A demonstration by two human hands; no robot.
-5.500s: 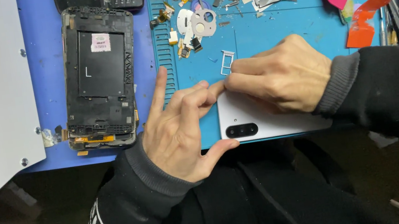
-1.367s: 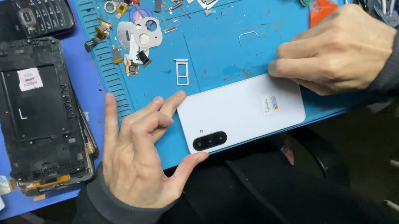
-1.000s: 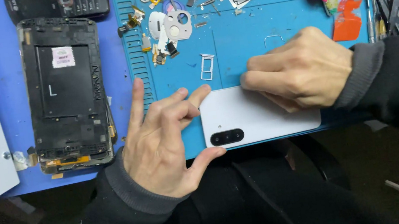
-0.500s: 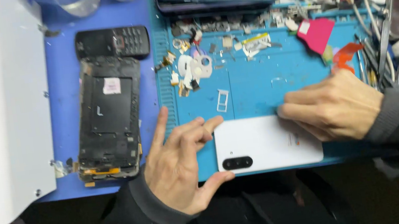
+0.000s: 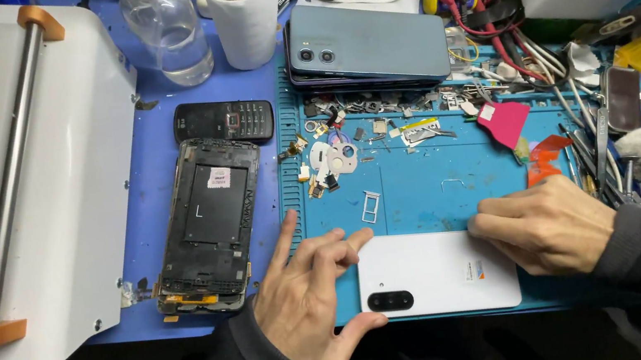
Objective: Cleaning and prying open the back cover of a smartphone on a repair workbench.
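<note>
View wider vs prior frame: white machine, bottle, cup now in shot; hands unmoved. Left hand, fingers spread, braces left edge of white phone, lying face-down on blue mat at table's near edge. Right hand, fingers curled, presses its right end.

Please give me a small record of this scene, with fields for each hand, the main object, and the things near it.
left hand: fingers spread, touching the left end of the white phone
right hand: resting on the phone's right end
white phone: lies back up on the blue mat, cameras at lower left
SIM tray: on the mat, above the phone
opened phone frame: left of the mat
grey phone: at the mat's far edge
</note>
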